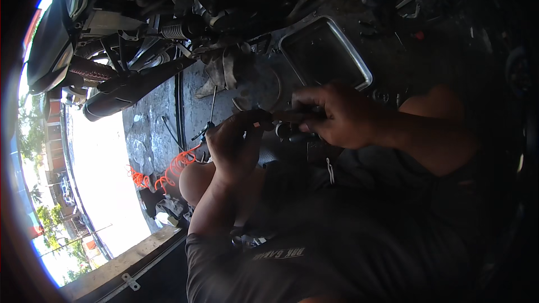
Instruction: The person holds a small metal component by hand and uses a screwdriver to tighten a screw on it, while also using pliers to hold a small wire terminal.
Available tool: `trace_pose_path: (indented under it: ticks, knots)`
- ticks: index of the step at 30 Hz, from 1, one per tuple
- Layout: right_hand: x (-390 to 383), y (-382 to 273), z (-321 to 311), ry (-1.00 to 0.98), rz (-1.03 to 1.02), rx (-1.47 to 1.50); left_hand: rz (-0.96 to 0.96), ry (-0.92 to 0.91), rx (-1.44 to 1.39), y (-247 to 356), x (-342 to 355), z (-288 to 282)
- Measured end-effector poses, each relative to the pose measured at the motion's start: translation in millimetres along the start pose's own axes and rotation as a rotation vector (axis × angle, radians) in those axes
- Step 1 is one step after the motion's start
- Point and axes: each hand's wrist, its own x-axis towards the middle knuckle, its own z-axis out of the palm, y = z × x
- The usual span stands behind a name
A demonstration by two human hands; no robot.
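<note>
From my head, my wide fisheye view looks steeply down, close above my fingers [309, 98], facing the floor [149, 115] around the metal tray [321, 45]; it takes in daylit ground [104, 168] far left of the tray and my shirt [337, 241] nearer than it.

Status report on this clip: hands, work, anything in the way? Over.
Left hand, right hand close together, fingers curled. Anything held: too dark to identify. Orange coiled hose to the left, metal-rimmed tray beyond; neither between the hands.
</note>
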Motion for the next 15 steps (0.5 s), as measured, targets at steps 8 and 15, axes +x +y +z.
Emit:
trace_pose_path:
  ticks: [8,15]
  knots:
    - [-7.3,1.5,9.5,0.475,-0.824,-1.103,-0.289,-0.029,-0.388,5.2,6.5,-3.5]
    - [-3.5,3.0,8.8,0.296,-0.473,-0.541,-0.165,0.058,-0.332,3.2,-1.0,3.0]
